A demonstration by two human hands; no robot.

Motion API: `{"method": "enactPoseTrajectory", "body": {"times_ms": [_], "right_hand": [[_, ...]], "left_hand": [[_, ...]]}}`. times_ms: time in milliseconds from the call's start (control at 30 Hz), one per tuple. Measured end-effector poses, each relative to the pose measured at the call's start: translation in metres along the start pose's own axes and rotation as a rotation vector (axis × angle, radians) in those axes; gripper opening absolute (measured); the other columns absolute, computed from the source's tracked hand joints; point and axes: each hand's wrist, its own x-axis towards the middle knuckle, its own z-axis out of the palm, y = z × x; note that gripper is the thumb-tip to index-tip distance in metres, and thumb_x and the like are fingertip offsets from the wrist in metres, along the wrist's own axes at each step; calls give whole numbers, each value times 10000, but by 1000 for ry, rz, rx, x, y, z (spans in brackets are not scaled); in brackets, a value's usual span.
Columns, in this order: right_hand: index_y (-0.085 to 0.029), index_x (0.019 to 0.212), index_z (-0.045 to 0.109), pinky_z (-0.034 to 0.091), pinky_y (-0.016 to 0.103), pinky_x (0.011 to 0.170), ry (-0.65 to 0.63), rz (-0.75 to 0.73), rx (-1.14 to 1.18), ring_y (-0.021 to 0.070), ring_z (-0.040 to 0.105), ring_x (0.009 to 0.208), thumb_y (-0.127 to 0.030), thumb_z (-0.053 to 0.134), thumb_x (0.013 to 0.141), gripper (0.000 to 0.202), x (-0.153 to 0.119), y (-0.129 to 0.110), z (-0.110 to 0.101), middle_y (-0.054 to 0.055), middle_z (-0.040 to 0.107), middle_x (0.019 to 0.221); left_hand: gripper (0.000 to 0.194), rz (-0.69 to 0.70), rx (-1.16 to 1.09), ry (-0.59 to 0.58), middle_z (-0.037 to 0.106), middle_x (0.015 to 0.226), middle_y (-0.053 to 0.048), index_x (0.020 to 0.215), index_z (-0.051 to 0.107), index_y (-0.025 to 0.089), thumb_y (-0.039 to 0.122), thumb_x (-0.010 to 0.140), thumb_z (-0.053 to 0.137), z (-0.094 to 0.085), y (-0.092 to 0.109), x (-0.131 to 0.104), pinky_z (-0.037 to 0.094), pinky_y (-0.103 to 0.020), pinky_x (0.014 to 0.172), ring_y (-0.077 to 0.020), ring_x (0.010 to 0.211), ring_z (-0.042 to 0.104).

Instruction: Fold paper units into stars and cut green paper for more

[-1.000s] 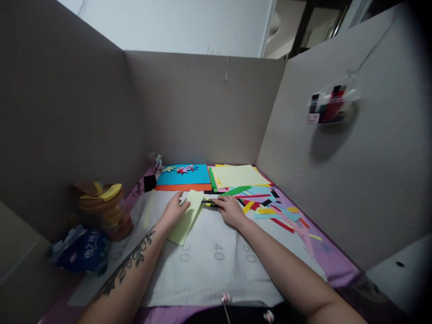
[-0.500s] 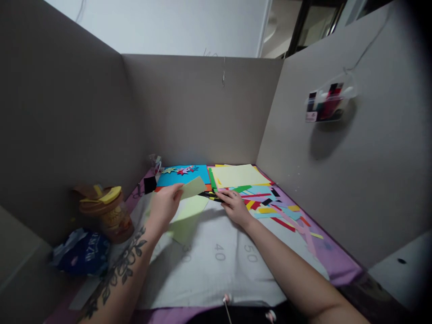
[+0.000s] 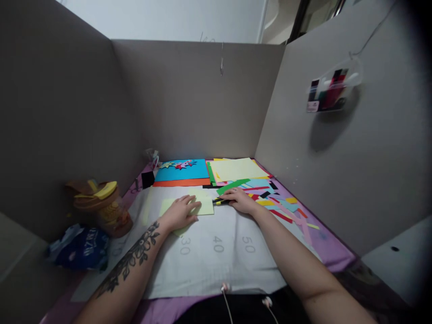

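My left hand [image 3: 182, 211] lies with its fingers spread on a pale yellow-green paper piece [image 3: 205, 208], which rests flat on the white mat [image 3: 202, 274]. More paper of the same colour shows to the left and below that hand. To the right, my right hand [image 3: 240, 201] is curled over slim black-and-yellow tools [image 3: 221, 202] lying on the mat; their exact kind is not clear. Just beyond its fingers is a green paper strip [image 3: 232, 186].
Coloured paper scraps [image 3: 286, 209] spread along the right. At the back lie a blue sheet [image 3: 182, 173] with paper stars and a stack of cream sheets [image 3: 239, 170]. A brown cup [image 3: 114, 216] and a blue packet [image 3: 81, 247] stand left. Grey panels [image 3: 189, 99] surround the table.
My left hand has lowered the raised yellow-green paper onto the mat and now lies spread on it. My right hand has shifted slightly right, staying by the black-and-yellow tools.
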Motion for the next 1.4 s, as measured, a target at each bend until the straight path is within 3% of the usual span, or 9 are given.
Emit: {"method": "enactPoseTrajectory", "body": {"times_ms": [100,233,433,567,700,833,967,1400], "right_hand": [[-327,1157,612,353,396,929,-30,17,-3,220,512,1055,-39,509,740,518,-2,1,-5,25,617,1133],[-322,1146,624,352,396,943,-64,48,-34,229,520,1073,-41,503,723,522,-8,3,-14,34,621,1145],[-312,1131,637,367,384,945,-83,68,-38,229,523,1095,-35,492,690,541,-14,2,-23,27,636,1134],[-303,1116,649,383,370,920,-102,41,-61,218,549,1038,-25,495,683,538,-13,0,-24,27,661,1068],[-326,1118,642,366,380,916,-92,45,-95,220,529,1055,-36,498,716,516,-11,-3,-20,21,647,1085],[-327,1129,633,347,393,915,-91,34,-131,221,518,1046,-56,512,737,493,-7,-6,-14,28,632,1095],[-320,1133,631,336,405,921,-95,3,-151,221,516,1031,-72,545,738,475,-3,-6,-10,34,626,1097],[-315,1103,653,383,339,840,-109,19,-103,210,543,980,-65,543,741,454,-22,-9,-23,38,637,1045]], "left_hand": [[542,-61,-26,-70,347,1436,-96,1366,367,300,493,862,412,10,-5,0,317,-458,1001,-307,1307,300],[539,-219,6,-46,406,1390,-106,1373,353,289,487,872,377,13,0,2,322,-458,977,-293,1259,360],[345,-380,61,50,539,1181,-88,1088,618,294,417,884,368,10,13,9,389,-400,829,-275,1073,461],[339,-340,35,64,557,1020,-128,895,699,195,325,867,387,10,8,21,393,-351,783,-264,969,502],[400,-265,-111,-102,591,920,-100,1149,628,231,289,872,345,9,-7,37,408,-278,692,-193,749,572],[439,-305,-144,-223,657,1021,-96,1264,537,297,282,854,382,8,-20,52,420,-271,722,-231,867,607],[459,-335,-163,-254,640,1149,-101,1287,514,290,282,838,418,7,-22,58,423,-281,776,-259,983,598],[485,-299,-147,-293,659,1103,-118,1307,489,284,288,825,432,4,-22,59,432,-301,750,-267,918,619]]}}
